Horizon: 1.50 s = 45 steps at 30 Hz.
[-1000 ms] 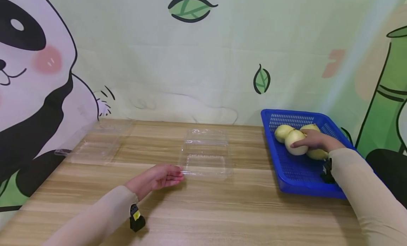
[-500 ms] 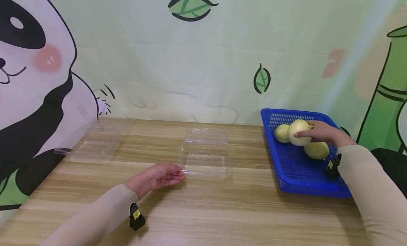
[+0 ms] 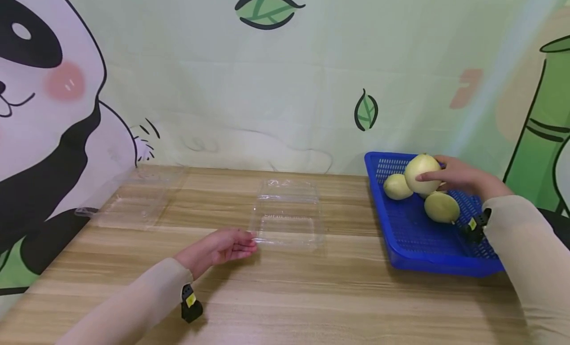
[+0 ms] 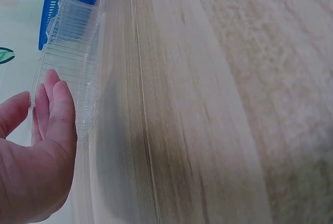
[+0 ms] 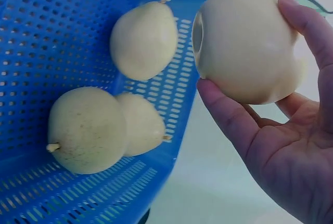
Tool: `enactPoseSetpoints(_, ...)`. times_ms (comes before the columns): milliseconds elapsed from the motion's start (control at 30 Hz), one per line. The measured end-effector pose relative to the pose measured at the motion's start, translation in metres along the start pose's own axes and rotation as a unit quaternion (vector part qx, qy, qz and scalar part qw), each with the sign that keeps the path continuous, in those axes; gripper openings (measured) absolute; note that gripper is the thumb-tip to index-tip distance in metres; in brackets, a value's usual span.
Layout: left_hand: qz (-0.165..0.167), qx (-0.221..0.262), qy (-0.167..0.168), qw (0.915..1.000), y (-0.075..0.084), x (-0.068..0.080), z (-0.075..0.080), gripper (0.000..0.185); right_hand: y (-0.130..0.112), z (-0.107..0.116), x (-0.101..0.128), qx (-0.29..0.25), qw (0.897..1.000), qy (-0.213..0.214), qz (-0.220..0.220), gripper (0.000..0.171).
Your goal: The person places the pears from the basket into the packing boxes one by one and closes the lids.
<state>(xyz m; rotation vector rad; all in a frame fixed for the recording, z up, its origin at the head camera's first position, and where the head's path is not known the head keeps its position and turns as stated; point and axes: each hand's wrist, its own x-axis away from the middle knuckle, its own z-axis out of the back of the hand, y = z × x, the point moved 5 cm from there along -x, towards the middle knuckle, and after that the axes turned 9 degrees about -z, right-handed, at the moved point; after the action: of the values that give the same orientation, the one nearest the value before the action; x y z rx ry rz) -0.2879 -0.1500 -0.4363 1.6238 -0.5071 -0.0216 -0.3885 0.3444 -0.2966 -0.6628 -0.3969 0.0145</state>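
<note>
My right hand [image 3: 458, 179] grips a pale yellow pear [image 3: 422, 173] [image 5: 244, 47], lifted above the far side of the blue basket [image 3: 414, 246]. Three more pears lie in the basket, among them one [image 5: 144, 39] near the far wall and one [image 5: 86, 130] close to the wrist camera. A clear plastic clamshell box [image 3: 288, 216] [image 4: 70, 73] lies open on the wooden table [image 3: 311, 295]. My left hand [image 3: 222, 247] [image 4: 44, 130] rests flat on the table with straight fingers touching the box's near left corner.
A second clear clamshell [image 3: 133, 199] lies at the table's far left, against the panda backdrop [image 3: 44, 112]. The basket [image 5: 62, 21] takes up the table's right end. Bare wood stretches along the front edge.
My right hand has raised the pear out of the basket, up and slightly toward the back. The left hand and the clear box have stayed put.
</note>
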Motion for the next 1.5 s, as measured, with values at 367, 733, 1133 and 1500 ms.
enactPoseSetpoints(367, -0.001, -0.004, 0.001, 1.0000, 0.000, -0.001, 0.001, 0.012, -0.028, 0.014, 0.012, 0.022, 1.000, 0.011, 0.014, 0.086)
enactPoseSetpoints(733, -0.002, -0.003, 0.003, 1.0000, -0.002, 0.001, 0.000, 0.012, -0.052, 0.019, 0.022, 0.047, 0.998, 0.023, 0.025, 0.082)
enactPoseSetpoints(1133, 0.003, 0.004, 0.008, 1.0000, -0.006, -0.001, -0.001, 0.015, -0.092, 0.012, 0.029, 0.042, 0.998, 0.017, 0.053, 0.073)
enactPoseSetpoints(1500, 0.005, -0.005, 0.010, 0.9999, -0.003, -0.002, 0.000, 0.022, -0.132, -0.011, 0.026, 0.020, 0.996, 0.003, 0.083, 0.067)
